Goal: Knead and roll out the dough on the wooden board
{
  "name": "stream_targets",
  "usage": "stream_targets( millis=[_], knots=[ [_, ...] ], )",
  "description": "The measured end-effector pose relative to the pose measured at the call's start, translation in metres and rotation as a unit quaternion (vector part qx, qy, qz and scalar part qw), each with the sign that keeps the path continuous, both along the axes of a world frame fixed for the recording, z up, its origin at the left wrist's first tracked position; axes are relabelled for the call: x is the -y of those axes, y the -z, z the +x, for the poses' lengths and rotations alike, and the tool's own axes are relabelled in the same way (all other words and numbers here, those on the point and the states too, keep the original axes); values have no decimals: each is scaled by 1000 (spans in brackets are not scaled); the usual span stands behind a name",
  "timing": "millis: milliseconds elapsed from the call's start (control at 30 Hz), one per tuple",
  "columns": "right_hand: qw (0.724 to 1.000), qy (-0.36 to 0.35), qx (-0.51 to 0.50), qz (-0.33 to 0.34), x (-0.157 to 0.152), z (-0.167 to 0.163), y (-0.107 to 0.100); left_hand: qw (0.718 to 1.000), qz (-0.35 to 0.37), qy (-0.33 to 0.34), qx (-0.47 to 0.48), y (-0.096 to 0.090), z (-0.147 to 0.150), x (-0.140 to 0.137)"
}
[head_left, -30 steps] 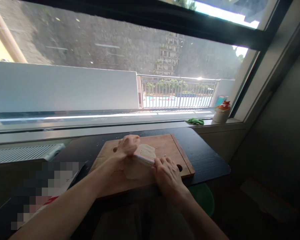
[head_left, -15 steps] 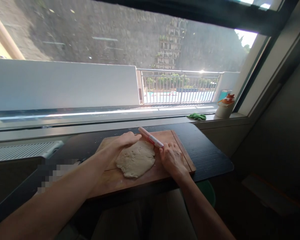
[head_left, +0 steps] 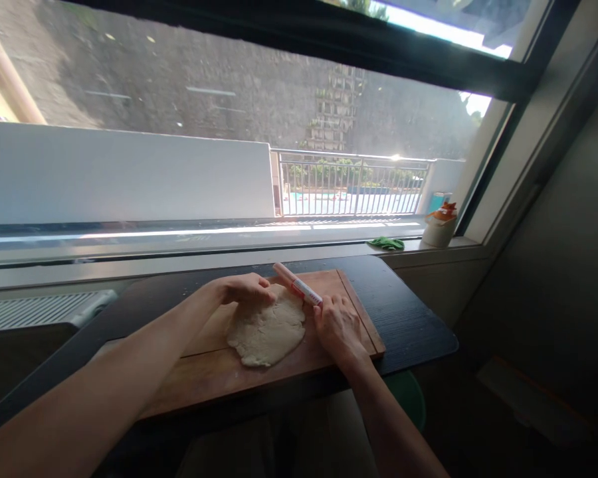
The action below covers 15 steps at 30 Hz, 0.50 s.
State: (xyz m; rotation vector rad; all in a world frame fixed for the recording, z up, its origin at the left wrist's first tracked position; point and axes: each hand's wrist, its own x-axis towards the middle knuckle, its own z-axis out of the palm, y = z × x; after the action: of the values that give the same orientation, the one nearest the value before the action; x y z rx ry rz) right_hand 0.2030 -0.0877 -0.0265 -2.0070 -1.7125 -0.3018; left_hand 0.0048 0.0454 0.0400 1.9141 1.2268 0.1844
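Observation:
A flattened round of pale dough [head_left: 266,335] with a ragged edge lies on a wooden cutting board [head_left: 209,378]. My left hand [head_left: 246,289] is at the dough's far left edge, its fingers curled down and pressed together on that edge; the fingertips are partly hidden. A pinkish rolling pin [head_left: 299,285] with a printed white and red label lies slantwise by the dough's far right side. Its near end is under my right hand [head_left: 339,322], which is closed around it and rests on the board's right part.
The board is on a dark table [head_left: 408,318] against the window. On the sill are a green cloth [head_left: 386,243] and a pale container [head_left: 439,229] with an orange top. Below the table's right side shows a green bucket-like thing [head_left: 408,398]. A radiator [head_left: 44,309] stands at left.
My left hand has drawn back from beside the rolling pin, and its fingers have curled down onto the dough's edge. My right hand stays on the rolling pin. The view has tilted slightly upward.

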Motion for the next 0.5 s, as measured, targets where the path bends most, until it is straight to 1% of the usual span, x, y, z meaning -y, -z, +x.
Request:
stream_targets(
  millis=[100,233,300,400,467,500],
  knots=[
    [1000,-1,10,2,0,0,0,997,-65,39,18,-1,-5,-5],
    [1000,0,18,4,0,1,0,988,-95,33,121,-6,-7,-1],
    [1000,1,20,2,0,1,1,983,-103,37,149,-15,-7,5],
    [1000,0,26,-2,0,1,2,976,-117,27,184,-38,-8,14],
    [1000,0,30,0,0,1,3,964,-111,-6,243,-50,-11,19],
    [1000,-1,30,1,0,0,3,955,-101,-32,278,-52,-13,21]
  ],
)
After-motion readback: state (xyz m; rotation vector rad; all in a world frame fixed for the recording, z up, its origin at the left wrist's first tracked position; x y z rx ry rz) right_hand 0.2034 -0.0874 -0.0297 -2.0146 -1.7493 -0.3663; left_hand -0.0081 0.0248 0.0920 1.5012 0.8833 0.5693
